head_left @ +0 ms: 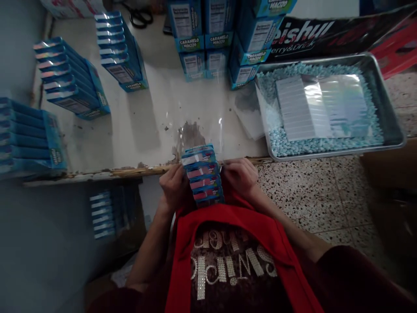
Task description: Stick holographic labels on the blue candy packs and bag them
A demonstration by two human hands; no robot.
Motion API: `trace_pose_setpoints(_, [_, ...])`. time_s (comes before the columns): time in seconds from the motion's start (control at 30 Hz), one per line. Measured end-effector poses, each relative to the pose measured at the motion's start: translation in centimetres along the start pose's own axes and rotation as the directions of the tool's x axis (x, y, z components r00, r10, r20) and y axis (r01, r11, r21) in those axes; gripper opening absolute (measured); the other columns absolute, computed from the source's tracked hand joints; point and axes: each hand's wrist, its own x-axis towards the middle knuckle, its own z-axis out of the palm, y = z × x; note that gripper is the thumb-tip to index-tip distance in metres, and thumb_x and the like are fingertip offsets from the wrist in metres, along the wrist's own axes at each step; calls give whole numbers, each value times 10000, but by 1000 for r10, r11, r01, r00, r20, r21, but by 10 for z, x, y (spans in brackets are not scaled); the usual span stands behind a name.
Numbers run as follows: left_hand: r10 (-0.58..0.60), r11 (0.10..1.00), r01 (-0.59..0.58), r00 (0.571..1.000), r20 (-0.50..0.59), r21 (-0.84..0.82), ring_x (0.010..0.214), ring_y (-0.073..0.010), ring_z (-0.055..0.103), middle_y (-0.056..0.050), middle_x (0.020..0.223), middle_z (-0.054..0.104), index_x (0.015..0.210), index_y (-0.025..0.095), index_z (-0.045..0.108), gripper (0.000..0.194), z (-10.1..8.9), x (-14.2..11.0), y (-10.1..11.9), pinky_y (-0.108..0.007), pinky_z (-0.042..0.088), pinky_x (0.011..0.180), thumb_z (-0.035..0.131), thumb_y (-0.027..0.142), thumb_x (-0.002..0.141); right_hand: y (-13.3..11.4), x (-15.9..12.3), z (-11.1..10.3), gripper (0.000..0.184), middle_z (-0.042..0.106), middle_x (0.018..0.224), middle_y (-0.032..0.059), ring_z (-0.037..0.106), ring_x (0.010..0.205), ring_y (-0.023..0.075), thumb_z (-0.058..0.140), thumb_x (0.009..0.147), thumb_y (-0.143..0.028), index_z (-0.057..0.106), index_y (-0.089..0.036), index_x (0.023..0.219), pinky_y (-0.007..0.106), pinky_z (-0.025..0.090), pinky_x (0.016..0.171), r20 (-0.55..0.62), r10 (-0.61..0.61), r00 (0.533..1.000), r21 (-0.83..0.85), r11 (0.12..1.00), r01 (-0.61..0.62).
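Observation:
A stack of blue candy boxes [204, 176] with pink and white edges stands at the table's front edge, close against my red apron [224, 213]. Clear plastic film [220, 126] glints on the tabletop just beyond the stack and appears to reach down around it. My left hand [173, 184] is closed at the stack's left side, its fingertips partly hidden, and seems to pinch the film. On the opposite side my right hand [241, 176] is closed too, thumb and fingers together at the film's edge, slightly apart from the boxes.
More box stacks [70, 82] stand on the worn white table [143, 126] at left, with taller piles [218, 39] at the back. A metal tray [399, 130] of pale blue candies holds shiny printed sheets [321, 106]. Black scissors [140, 17] lie at the back.

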Motion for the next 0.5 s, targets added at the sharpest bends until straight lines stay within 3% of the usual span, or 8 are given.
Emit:
trace_pose_setpoints(0.13, [10,1000,-8,997,71,-26,697,-191,643,-83,772,695,780,227,663,270,-2,-14,16,-292,444,660,553,302,1016,9,-14,9,194,811,837,23,762,750,161,652,1035,-240,675,-254,843,314,597,704,21,145,989,70,987,-146])
trace_pose_setpoints(0.37, [91,995,-88,995,50,-47,669,-163,625,-58,753,679,775,212,659,266,-7,-33,23,-269,415,631,559,246,1018,9,-43,-12,239,793,858,29,715,756,154,634,1027,-175,624,-250,800,320,570,730,77,65,995,190,979,-79])
trace_pose_setpoints(0.5, [131,990,-121,980,151,-75,637,-155,597,-51,737,665,753,206,657,269,-9,-42,26,-263,402,605,574,255,1004,5,-54,-20,238,768,839,23,676,744,150,635,1014,-151,607,-247,798,305,546,720,51,15,999,235,972,-27])
